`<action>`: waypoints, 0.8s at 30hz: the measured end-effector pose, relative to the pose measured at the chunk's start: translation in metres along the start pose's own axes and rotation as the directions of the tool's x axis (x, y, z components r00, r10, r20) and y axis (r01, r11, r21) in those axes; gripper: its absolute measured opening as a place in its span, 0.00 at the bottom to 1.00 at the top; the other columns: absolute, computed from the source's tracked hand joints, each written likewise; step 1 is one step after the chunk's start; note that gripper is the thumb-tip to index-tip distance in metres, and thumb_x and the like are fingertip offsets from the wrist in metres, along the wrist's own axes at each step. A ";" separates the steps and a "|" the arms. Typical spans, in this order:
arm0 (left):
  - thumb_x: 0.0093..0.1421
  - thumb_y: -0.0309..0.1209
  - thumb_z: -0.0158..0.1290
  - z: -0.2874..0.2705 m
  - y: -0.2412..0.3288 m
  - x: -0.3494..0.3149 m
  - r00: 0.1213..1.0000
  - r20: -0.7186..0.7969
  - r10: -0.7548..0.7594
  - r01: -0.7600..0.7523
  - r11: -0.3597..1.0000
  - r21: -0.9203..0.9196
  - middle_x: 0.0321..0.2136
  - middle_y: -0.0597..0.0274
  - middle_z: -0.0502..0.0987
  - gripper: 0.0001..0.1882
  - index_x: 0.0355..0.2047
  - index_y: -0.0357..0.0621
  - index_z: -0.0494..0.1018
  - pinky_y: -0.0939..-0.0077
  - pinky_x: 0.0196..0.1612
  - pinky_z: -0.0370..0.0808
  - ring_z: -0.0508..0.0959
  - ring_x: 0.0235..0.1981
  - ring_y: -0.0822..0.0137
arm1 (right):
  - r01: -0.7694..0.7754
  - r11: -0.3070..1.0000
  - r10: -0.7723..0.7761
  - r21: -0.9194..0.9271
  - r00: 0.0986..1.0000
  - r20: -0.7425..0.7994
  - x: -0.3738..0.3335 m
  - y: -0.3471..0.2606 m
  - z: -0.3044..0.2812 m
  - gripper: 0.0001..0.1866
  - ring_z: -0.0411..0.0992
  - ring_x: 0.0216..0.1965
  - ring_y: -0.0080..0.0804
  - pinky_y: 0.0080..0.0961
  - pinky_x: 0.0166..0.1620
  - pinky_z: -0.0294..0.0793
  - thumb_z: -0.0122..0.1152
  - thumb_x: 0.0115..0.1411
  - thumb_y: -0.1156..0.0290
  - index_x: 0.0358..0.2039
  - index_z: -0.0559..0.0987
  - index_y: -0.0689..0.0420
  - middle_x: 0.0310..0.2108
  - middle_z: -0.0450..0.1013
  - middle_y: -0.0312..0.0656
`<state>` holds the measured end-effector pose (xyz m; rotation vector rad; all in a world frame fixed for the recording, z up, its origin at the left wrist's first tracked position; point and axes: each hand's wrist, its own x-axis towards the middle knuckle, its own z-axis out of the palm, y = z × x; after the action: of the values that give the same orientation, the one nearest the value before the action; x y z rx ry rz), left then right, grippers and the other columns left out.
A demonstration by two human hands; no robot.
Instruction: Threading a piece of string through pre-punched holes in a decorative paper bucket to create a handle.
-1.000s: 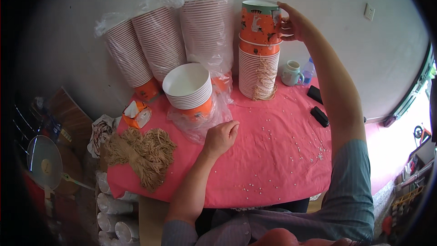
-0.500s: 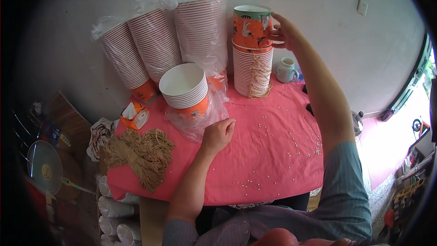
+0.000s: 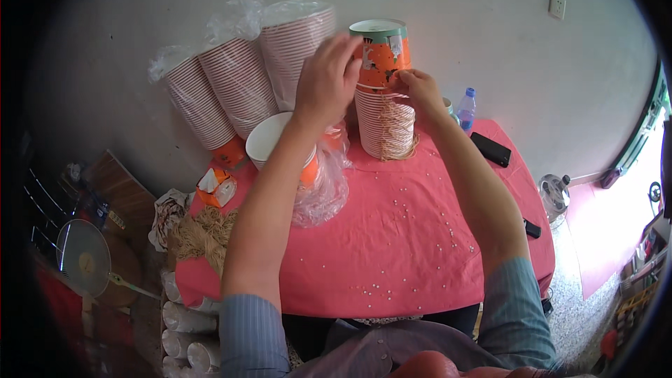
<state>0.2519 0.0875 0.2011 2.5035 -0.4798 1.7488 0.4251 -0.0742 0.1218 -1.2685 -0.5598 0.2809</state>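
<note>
"Start me at the left. What's in the way?"

"From my seat I see a round mesh strainer (image 3: 84, 257) first, then a bundle of tan string (image 3: 201, 234) and an orange packet (image 3: 217, 187), with three bagged stacks of paper tubs (image 3: 238, 87) leaning behind. The person's left forearm (image 3: 262, 217) blocks part of the string and of a white-rimmed tub stack (image 3: 266, 138); a crumpled clear bag (image 3: 325, 192) lies beside that."

"And the hands?"

"The left hand (image 3: 329, 80) is raised at the left side of an orange tub (image 3: 383, 59), fingers loosely extended and blurred; I can't tell if they touch it. That tub tops the tall stack (image 3: 369, 122), which has straw-coloured strands (image 3: 397, 126) down its front. The right hand (image 3: 420, 94) is at the tub's lower right, thumb and fingers bent close together; whether they pinch anything, I can't tell."

"Further right?"

"A mug (image 3: 448, 106) half hidden by the right forearm (image 3: 483, 189), a bottle (image 3: 467, 108), a black case (image 3: 491, 148)."

"Surface and room?"

"Rumpled pink cloth (image 3: 378, 252), strewn with small white beads (image 3: 378, 290). Behind it a grey wall (image 3: 462, 14) with a socket (image 3: 557, 5); far right, bright light over a speckled floor (image 3: 563, 287)."
</note>
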 end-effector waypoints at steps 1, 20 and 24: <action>0.69 0.29 0.60 0.010 -0.012 0.014 1.000 0.002 0.005 -0.005 1.000 0.007 0.53 0.45 0.81 0.16 0.55 0.41 0.79 0.53 0.55 0.80 0.81 0.55 0.47 | 0.009 0.999 -0.009 0.043 1.000 -0.001 -0.002 0.004 0.003 0.15 0.83 0.43 0.34 0.35 0.47 0.84 0.56 0.77 0.63 0.51 0.80 0.62 0.41 0.82 0.41; 0.65 0.38 0.66 0.089 -0.052 0.019 0.981 0.130 -0.141 0.130 0.988 0.086 0.45 0.59 0.86 0.19 0.54 0.47 0.84 0.56 0.52 0.82 0.82 0.51 0.53 | -0.035 0.949 0.028 0.314 0.999 0.029 -0.026 0.008 0.014 0.16 0.85 0.43 0.42 0.36 0.44 0.87 0.54 0.76 0.68 0.58 0.74 0.63 0.48 0.81 0.50; 0.65 0.39 0.65 0.093 -0.047 0.022 0.980 0.130 -0.150 0.142 0.987 0.074 0.45 0.60 0.86 0.19 0.54 0.48 0.84 0.55 0.52 0.82 0.82 0.51 0.54 | 0.017 0.997 -0.030 -0.080 0.985 -0.171 -0.005 0.004 -0.036 0.23 0.84 0.49 0.43 0.40 0.45 0.85 0.58 0.74 0.63 0.65 0.73 0.59 0.53 0.80 0.47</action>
<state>0.3566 0.1069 0.1940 2.6385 -0.2416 1.5741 0.4411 -0.1046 0.1102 -1.3459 -0.4409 0.1287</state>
